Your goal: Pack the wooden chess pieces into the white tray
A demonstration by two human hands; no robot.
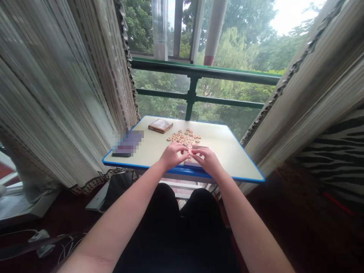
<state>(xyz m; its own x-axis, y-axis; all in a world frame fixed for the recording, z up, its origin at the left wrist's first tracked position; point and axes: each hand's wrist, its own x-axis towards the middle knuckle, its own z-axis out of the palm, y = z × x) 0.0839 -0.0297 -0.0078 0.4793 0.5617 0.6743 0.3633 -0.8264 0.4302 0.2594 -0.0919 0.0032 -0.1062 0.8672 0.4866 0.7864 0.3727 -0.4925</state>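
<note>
Two hands meet over the near edge of the table (230,153), fingertip to fingertip. The left hand (172,154) is curled, its thumb and fingers closed on a small round disc (190,151). The right hand (209,159) comes in from the other side, and its fingertips pinch the same disc. The disc is pale tan wood with a reddish face. It is too small to read any mark on it. It is held just above the table, near the middle of the near edge.

Under the right hand a dark flat box (195,162) lies on the table at that same edge, mostly hidden by the fingers. Just beyond the hands, toward the middle of the table, a loose scatter of discs (184,137) of the same tan colour lies flat. Some touch each other and some lie apart.

At the far left of the table rests a brown square box (160,125), flat and closed. On the table's near left corner sits a dark blurred object (127,143).

The table has a cream top and a blue rim. Behind its far edge stands a green railing (199,72) with trees beyond it, and pale curtains (85,76) hang to the table's left and right.
</note>
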